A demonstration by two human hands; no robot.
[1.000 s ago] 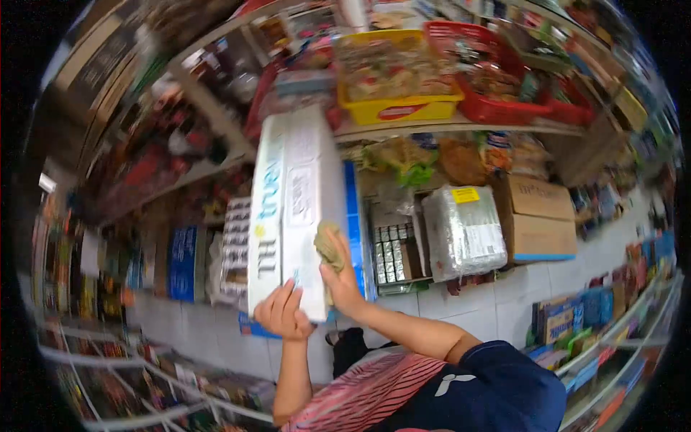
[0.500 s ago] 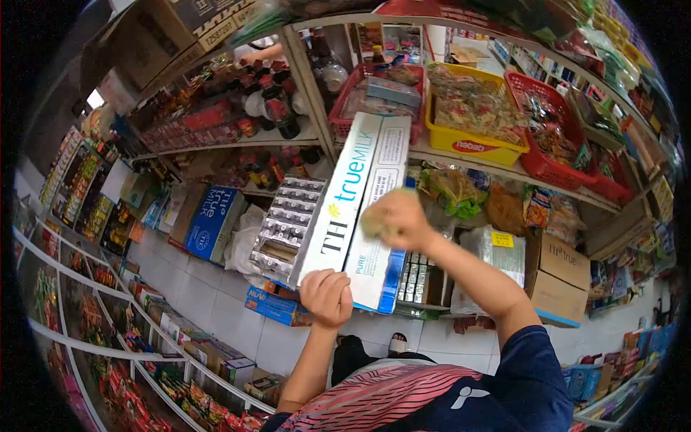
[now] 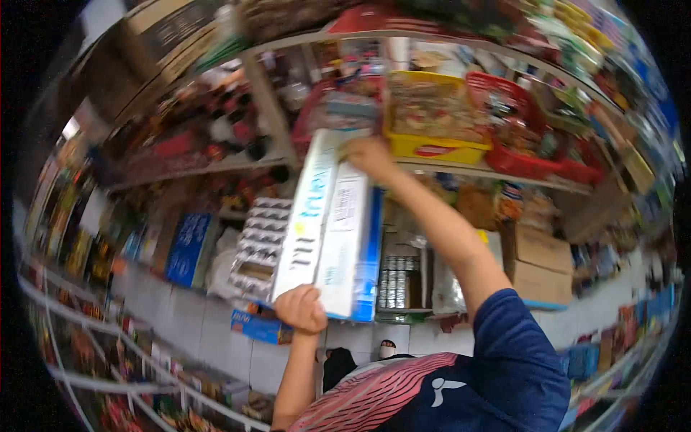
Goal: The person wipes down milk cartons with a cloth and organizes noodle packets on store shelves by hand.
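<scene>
A long white and blue milk carton box point(image 3: 340, 237) slants away from me, its printed side facing up. My left hand point(image 3: 301, 309) is closed on its near left corner. Toward the far end, my right hand point(image 3: 368, 157) is closed on a small yellowish-green thing point(image 3: 343, 150) pressed to the carton's top. Motion blur and the fingers hide what kind of thing it is. A tray of small silver-topped packs point(image 3: 263, 230) sits just left of the carton.
Behind the carton, a shelf holds a yellow basket point(image 3: 439, 147) and red baskets point(image 3: 522, 155) of packets. A brown cardboard box point(image 3: 540, 263) stands at right. Left of the tray is a blue box point(image 3: 188, 248). More shelving point(image 3: 108, 327) runs along the lower left.
My right hand has moved from the carton's middle to its far end, with the yellowish-green thing. My left hand keeps its hold on the near corner. The whole view has shifted.
</scene>
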